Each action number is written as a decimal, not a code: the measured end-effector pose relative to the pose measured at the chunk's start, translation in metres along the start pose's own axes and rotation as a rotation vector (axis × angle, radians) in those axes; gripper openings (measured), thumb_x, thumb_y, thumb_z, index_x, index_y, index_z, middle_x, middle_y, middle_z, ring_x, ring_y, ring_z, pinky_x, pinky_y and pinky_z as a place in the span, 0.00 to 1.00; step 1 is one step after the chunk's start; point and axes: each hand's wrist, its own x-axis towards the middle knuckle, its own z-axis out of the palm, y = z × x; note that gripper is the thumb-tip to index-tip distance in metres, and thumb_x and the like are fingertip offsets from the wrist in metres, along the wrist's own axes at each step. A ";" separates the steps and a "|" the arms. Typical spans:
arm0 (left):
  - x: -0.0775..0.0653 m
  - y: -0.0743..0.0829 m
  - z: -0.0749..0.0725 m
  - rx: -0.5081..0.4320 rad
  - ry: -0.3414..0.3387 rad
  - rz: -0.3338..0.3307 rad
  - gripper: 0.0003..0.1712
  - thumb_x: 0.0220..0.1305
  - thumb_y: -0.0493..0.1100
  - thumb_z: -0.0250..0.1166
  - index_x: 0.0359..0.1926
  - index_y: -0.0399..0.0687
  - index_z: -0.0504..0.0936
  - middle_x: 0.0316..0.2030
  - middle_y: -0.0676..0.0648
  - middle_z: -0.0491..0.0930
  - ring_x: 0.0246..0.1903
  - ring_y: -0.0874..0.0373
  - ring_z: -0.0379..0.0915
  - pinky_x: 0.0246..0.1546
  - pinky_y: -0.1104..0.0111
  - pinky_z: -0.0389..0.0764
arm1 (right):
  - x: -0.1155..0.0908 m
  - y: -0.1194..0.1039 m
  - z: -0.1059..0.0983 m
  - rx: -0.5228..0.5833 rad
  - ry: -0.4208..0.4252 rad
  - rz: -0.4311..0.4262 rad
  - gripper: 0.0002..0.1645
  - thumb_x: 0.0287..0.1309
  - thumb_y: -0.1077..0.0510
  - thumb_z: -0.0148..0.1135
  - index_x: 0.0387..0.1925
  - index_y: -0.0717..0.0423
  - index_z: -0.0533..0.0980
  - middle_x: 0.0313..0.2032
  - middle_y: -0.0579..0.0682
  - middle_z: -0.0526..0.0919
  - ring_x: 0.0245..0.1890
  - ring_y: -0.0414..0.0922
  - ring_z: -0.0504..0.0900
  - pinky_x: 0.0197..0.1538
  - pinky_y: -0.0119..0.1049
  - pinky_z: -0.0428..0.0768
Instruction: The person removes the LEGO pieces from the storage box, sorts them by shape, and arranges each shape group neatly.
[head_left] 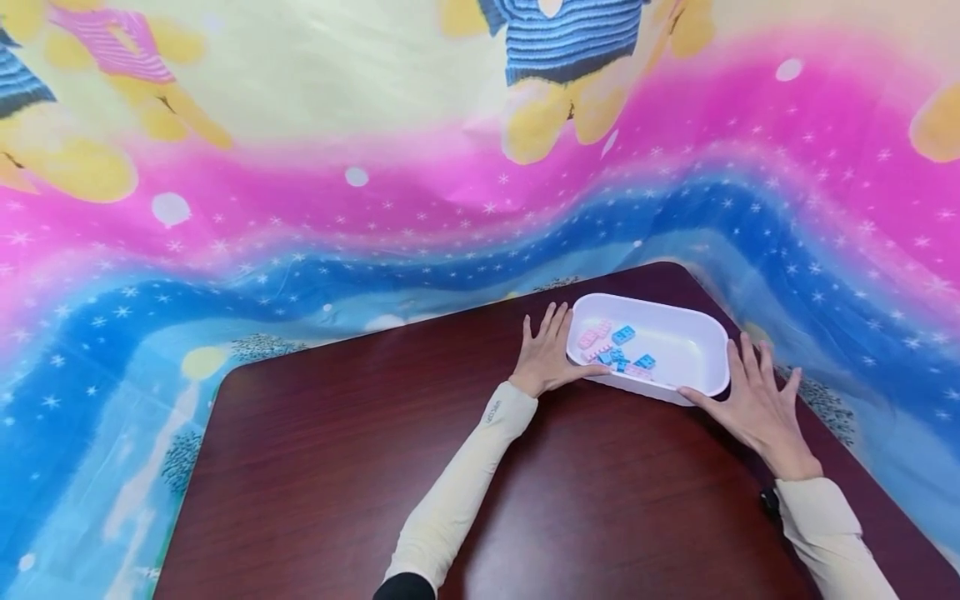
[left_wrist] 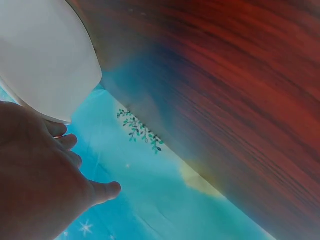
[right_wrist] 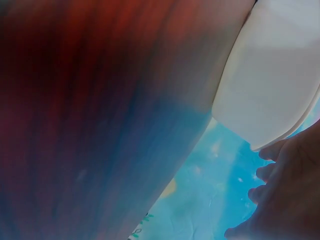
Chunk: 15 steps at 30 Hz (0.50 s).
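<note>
A white plastic tub [head_left: 686, 354] with rounded corners sits at the far right of the table. Several small toy building bricks, blue [head_left: 623, 335] and pink [head_left: 592, 336], lie loose toward its left side. My left hand [head_left: 543, 357] is at the tub's left end, fingers spread and straight, thumb along the near rim. At the opposite end, my right hand [head_left: 763, 408] has its fingers fanned out and its thumb at the near right rim. Both wrist views show the tub's outer wall [left_wrist: 47, 55] with fingertips right at the rim.
The dark red-brown wooden table [head_left: 360, 442] has its far corner just behind the tub. Its right edge runs close beside my right hand. A colourful printed cloth [head_left: 420, 200] with bears and stars hangs behind and around the table.
</note>
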 end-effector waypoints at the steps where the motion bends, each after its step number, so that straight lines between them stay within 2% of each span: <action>1: -0.001 -0.002 0.000 -0.005 0.000 -0.005 0.73 0.55 0.88 0.58 0.86 0.48 0.46 0.85 0.47 0.46 0.84 0.50 0.39 0.79 0.41 0.46 | 0.001 -0.002 0.001 -0.001 0.000 -0.004 0.73 0.62 0.25 0.63 0.84 0.64 0.39 0.83 0.67 0.33 0.82 0.64 0.25 0.66 0.80 0.19; 6: -0.011 -0.013 -0.001 -0.021 -0.007 -0.034 0.73 0.56 0.87 0.58 0.86 0.48 0.46 0.85 0.48 0.44 0.84 0.50 0.37 0.79 0.41 0.44 | 0.006 -0.012 0.005 0.002 -0.007 -0.032 0.72 0.62 0.25 0.63 0.84 0.63 0.39 0.83 0.69 0.36 0.82 0.64 0.25 0.67 0.77 0.17; 9: -0.021 -0.020 -0.003 -0.020 -0.010 -0.053 0.74 0.55 0.87 0.58 0.86 0.47 0.45 0.86 0.49 0.43 0.84 0.51 0.36 0.79 0.42 0.43 | 0.008 -0.019 0.009 0.011 -0.016 -0.050 0.72 0.62 0.25 0.63 0.84 0.63 0.39 0.83 0.68 0.35 0.82 0.66 0.27 0.67 0.75 0.16; 15: -0.040 -0.035 -0.005 -0.025 0.018 -0.086 0.74 0.55 0.87 0.58 0.86 0.46 0.46 0.85 0.46 0.47 0.84 0.50 0.37 0.79 0.41 0.45 | 0.013 -0.036 0.016 0.038 -0.031 -0.069 0.73 0.61 0.26 0.65 0.85 0.62 0.38 0.83 0.68 0.35 0.82 0.66 0.28 0.69 0.77 0.20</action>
